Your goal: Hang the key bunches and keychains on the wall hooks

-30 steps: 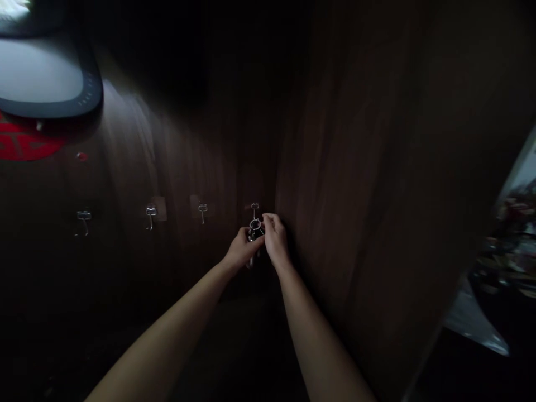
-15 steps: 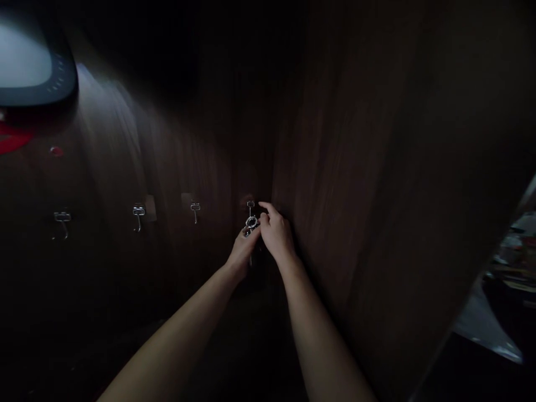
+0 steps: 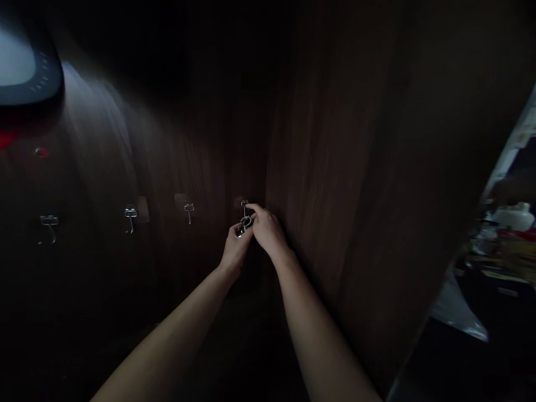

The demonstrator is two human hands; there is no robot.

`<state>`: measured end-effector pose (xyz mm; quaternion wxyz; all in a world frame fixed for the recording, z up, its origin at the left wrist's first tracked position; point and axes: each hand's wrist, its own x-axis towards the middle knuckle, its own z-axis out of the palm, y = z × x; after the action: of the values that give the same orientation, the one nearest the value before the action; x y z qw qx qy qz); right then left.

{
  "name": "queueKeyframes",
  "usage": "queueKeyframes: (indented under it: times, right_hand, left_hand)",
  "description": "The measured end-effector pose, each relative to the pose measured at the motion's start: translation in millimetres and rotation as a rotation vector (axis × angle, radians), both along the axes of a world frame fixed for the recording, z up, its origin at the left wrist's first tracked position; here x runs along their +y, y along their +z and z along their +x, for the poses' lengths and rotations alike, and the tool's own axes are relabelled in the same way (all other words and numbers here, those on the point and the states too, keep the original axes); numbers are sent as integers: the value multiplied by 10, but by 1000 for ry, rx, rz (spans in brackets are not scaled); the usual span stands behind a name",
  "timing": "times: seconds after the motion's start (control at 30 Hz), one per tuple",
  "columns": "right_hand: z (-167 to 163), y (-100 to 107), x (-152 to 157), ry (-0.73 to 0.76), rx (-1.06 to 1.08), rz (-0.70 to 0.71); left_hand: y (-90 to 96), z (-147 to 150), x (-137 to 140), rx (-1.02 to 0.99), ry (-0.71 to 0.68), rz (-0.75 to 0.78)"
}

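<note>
In the head view, my left hand [image 3: 235, 247] is closed around a shiny metal thing with a ring [image 3: 246, 221]; its lower part is hidden in my grip and the dark, so its kind is unclear. My right hand [image 3: 268, 229] comes in from the right, its thumb and curled fingers at the ring's right side. The right index finger stretches up to a small metal hook [image 3: 244, 204] fixed on the dark wood panel. The ring sits just under this hook; whether it hangs on it I cannot tell.
Three more metal hooks line the panel to the left: a near one [image 3: 189, 207], a middle one [image 3: 131, 213] and a far one [image 3: 49, 222]. A dark-rimmed lit device [image 3: 42, 72] is at upper left. A wooden side wall [image 3: 318, 184] stands close on the right; clutter [image 3: 502, 240] lies beyond it.
The view has turned slightly right, so the hooks sit further left. My right index finger has moved in to the hook above the ring. My left hand still holds the metal thing.
</note>
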<state>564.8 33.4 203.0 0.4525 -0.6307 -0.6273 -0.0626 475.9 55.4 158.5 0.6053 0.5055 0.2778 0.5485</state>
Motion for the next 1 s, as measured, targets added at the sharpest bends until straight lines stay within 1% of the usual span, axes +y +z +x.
queueKeyframes:
  times: [0.13,0.2,0.3,0.4,0.53,0.63,0.73,0.9,0.97,1.0]
  right_hand:
    - [-3,42,2,-31,-40,3]
    - [-3,60,-1,-29,-53,-2]
    - [2,78,-4,-15,-57,-6]
    - [9,93,0,-10,-63,-11]
    - [11,132,1,-31,-74,-30]
    - [10,166,-14,-25,-77,-48]
    - [6,182,-37,-4,-63,-61]
    - [2,182,-77,16,-63,-71]
    - [4,176,-88,27,-57,-71]
    - [6,170,-90,35,-45,-64]
  left_hand:
    - [68,-48,-6,51,-174,-12]
    - [91,-44,-7,63,-212,-24]
    - [99,-1,0,74,-222,-40]
    - [90,42,15,96,-201,-43]
    - [131,-23,36,176,-157,-13]
    - [247,-167,49,300,-124,20]
    - [418,-284,60,435,-107,57]
    - [728,-292,56,561,-62,119]
    - [797,-300,39,590,-60,136]
    - [796,-323,25,606,-70,141]
